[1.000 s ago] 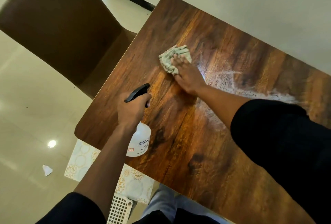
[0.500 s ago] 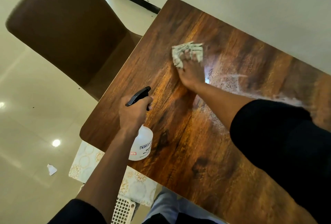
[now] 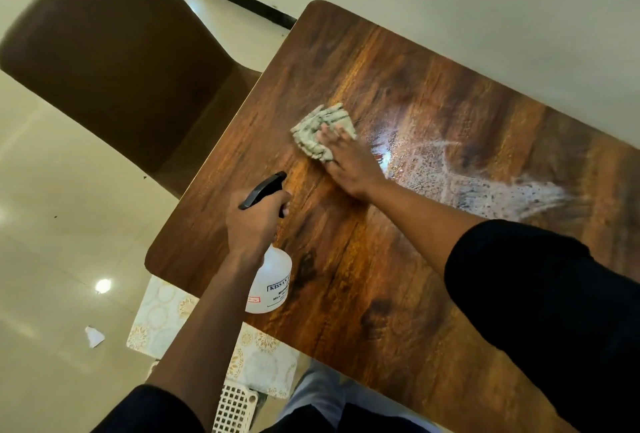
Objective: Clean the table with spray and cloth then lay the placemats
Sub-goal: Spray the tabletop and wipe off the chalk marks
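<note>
Brown upholstery fills the ten o'clock corner, where a chair (image 3: 114, 62) sits with its seat tucked against the table's left edge. Down at seven o'clock a small white scrap (image 3: 93, 336) lies on the glossy pale floor (image 3: 52, 225), with a ceiling-light reflection glaring just above it. Moving right, patterned cream placemats (image 3: 162, 315) lie below the near-left corner of the table, partly hidden under it, and a white lattice basket (image 3: 233, 410) peeks out at six o'clock beside them.

Now the left hand (image 3: 254, 221), and it's clamped firmly around the neck of the spray bottle (image 3: 270, 289), fingers wrapped under the black trigger head, nozzle aimed toward one o'clock. The clear bottle body hangs below the wrist over the table's near-left part, its printed label facing up.

On to the centre: the wooden table (image 3: 363, 277) runs diagonally from eleven o'clock to five o'clock, its grain shining. The right hand (image 3: 346, 162) lies flat, fingers spread and straight, pressing on the crumpled pale green cloth (image 3: 318, 133) just above the middle of the frame. The cloth bunches out from under the fingertips toward eleven o'clock.

Right of that hand, at three o'clock, a wet foamy streak (image 3: 485, 187) spreads across the wood, touching the wrist area and trailing toward the far right. A black sleeve (image 3: 554, 311) covers the right upper arm at four o'clock.
</note>
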The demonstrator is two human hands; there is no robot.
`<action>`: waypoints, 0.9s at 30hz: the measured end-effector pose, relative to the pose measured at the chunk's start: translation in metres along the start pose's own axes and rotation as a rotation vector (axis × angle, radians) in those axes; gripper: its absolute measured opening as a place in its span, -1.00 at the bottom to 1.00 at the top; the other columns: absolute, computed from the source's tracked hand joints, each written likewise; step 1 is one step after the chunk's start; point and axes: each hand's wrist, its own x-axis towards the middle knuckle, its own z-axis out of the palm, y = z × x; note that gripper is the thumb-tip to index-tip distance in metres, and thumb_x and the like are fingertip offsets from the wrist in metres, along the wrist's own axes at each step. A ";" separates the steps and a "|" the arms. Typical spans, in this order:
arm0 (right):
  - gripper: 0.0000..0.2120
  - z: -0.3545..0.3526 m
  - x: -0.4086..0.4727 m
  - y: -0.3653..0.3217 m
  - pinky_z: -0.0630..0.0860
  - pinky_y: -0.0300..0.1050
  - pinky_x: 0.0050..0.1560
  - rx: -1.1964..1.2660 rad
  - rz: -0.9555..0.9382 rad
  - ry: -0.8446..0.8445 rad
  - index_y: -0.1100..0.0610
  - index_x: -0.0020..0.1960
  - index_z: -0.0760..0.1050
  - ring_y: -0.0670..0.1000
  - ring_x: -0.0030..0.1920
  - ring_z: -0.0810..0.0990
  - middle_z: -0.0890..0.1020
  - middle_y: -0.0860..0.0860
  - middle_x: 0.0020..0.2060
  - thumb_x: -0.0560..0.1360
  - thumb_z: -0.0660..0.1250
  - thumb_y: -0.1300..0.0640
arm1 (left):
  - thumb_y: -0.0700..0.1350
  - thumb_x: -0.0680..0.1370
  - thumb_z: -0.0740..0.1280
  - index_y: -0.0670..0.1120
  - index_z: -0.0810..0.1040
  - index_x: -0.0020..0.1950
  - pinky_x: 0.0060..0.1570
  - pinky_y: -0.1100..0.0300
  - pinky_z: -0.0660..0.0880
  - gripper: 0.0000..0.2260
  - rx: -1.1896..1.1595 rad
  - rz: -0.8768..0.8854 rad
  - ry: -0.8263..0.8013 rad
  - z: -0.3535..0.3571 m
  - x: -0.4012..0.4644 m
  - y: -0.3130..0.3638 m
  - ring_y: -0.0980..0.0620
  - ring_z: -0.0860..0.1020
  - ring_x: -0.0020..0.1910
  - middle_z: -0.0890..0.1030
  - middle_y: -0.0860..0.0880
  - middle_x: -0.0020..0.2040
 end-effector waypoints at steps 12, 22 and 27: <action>-0.34 0.046 -0.134 -0.021 -0.06 0.26 0.62 0.001 -0.023 -0.073 -0.02 0.69 -0.07 0.10 0.66 -0.15 -0.08 -0.04 0.67 0.69 0.14 -0.05 | -0.19 0.56 0.45 -0.28 0.63 -0.27 -0.44 0.16 0.28 -0.76 0.039 0.011 -0.116 0.039 -0.046 0.014 0.01 0.31 -0.54 0.55 -0.19 -0.34; -0.37 0.050 -0.275 0.066 -0.13 0.11 0.65 0.036 0.151 -0.051 -0.06 0.69 -0.09 -0.04 0.65 -0.24 -0.12 -0.15 0.66 0.66 0.03 -0.04 | -0.01 0.39 0.48 -0.29 0.64 -0.24 -0.30 0.03 0.38 -0.69 0.143 0.028 -0.169 0.093 -0.100 -0.010 -0.07 0.39 -0.46 0.60 -0.25 -0.33; -0.30 0.058 -0.328 0.081 -0.13 0.07 0.64 0.105 0.357 -0.001 -0.03 0.69 -0.09 -0.03 0.64 -0.27 -0.18 -0.14 0.64 0.57 -0.22 -0.19 | -0.08 0.48 0.49 -0.23 0.65 -0.29 -0.33 0.06 0.38 -0.76 0.170 0.018 -0.185 0.125 -0.130 -0.020 -0.01 0.41 -0.47 0.62 -0.16 -0.34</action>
